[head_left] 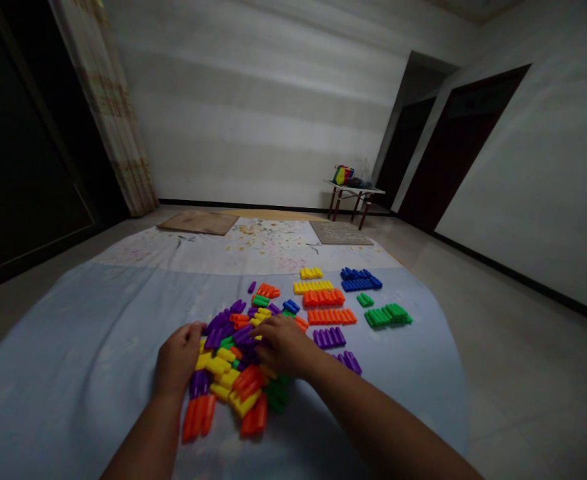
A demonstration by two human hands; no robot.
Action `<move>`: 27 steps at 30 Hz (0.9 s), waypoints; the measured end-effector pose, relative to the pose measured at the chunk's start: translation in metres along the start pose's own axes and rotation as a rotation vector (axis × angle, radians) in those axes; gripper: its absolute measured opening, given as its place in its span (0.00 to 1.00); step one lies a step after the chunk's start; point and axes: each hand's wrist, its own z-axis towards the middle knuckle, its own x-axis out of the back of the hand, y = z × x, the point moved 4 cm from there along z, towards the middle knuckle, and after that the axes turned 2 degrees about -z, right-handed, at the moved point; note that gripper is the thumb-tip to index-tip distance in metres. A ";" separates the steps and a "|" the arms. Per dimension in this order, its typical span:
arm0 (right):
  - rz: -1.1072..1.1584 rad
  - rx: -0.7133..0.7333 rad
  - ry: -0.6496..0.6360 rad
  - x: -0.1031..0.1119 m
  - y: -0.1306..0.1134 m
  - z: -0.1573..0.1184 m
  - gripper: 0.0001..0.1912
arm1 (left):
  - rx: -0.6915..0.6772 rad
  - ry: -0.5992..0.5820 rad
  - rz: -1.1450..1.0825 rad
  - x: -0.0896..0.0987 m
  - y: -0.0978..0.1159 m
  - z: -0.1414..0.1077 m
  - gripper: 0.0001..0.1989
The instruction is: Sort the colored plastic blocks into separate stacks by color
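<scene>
A loose heap of plastic toy pieces, shaped like short ribbed tubes joined side by side, lies on the blue cloth; it mixes yellow pieces (218, 365), purple pieces (218, 327), orange pieces (247, 383) and green ones. Against the heap's left side rests my left hand (176, 360), its fingers curled in; whatever they hold is hidden. Over the right part of the heap is my right hand (283, 347), fingers bent down among purple and yellow pieces. Its fingertips touch the heap, but I cannot make out which piece is gripped.
Right of the heap, pieces lie sorted in colour rows: yellow row (313, 287), orange row (332, 317), blue row (361, 283), green row (388, 315), purple row (329, 338). Farther off are a brown mat (198, 223), a grey mat (341, 233) and a small table (356, 189) with bags.
</scene>
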 end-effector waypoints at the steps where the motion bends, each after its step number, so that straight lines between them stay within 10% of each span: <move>1: -0.056 0.007 -0.038 -0.003 -0.004 0.003 0.15 | 0.000 0.003 0.006 0.000 0.000 0.000 0.20; 11: -0.114 0.016 -0.026 0.012 -0.008 0.006 0.13 | 0.091 -0.060 0.102 0.004 -0.002 0.004 0.19; 17: 0.147 -0.071 0.212 0.075 0.052 -0.057 0.16 | 0.121 -0.067 0.112 0.004 0.004 0.003 0.19; 27: -0.035 -0.245 -0.068 0.089 0.124 -0.150 0.16 | 0.105 -0.048 0.158 0.002 -0.001 0.007 0.20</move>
